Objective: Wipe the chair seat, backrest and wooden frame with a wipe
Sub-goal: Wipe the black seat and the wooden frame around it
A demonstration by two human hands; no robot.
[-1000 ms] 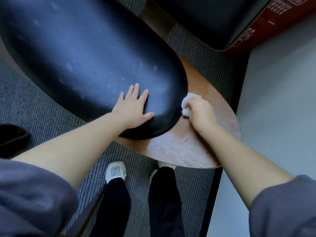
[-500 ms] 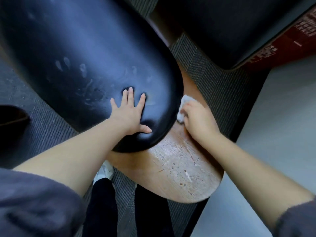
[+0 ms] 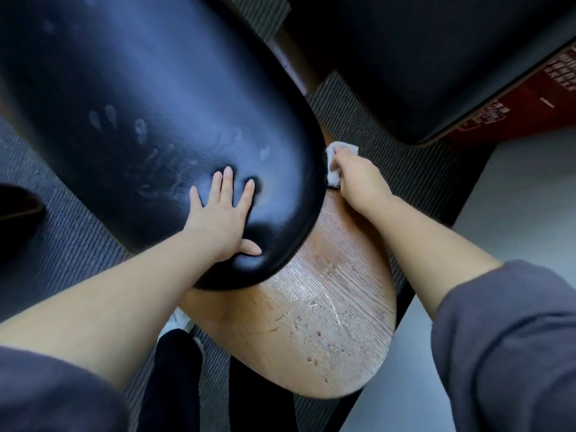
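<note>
Fingers: on the left hand (image 3: 223,213) the fingers (image 3: 227,182) are straight and spread, thumb out to the side, and they're pressing flat enough to dent the padding; on the right hand (image 3: 361,179) they're curled round the wipe and mostly hidden behind the back of the hand.
Wipe: white and crumpled (image 3: 334,177), bunched in the right hand and poking out above and to the left of it, right where the cushion's edge meets the wood.
Black cushion: big, rounded and glossy (image 3: 156,88), filling the upper left; pale smears and fingertip marks show just beyond the left hand. Seat or backrest? Can't tell from up here.
Wooden frame: a curved brown panel (image 3: 327,307) sticking out from under the cushion towards the person, its grain showing, with whitish streaks and small specks near the rounded end.
Person: both forearms bare, grey sleeves (image 3: 514,338) pushed up, black trouser legs (image 3: 174,369) below the panel and a sliver of white shoe (image 3: 180,322) beside it.
Floor: dark ribbed carpet (image 3: 62,244) under the chair, with smooth grey floor (image 3: 514,198) off to the right.
Around: a second dark cushion (image 3: 420,57) at the top right, a red printed box (image 3: 530,104) behind it, and a dark shape (image 3: 18,207) at the left edge, too cropped to name.
</note>
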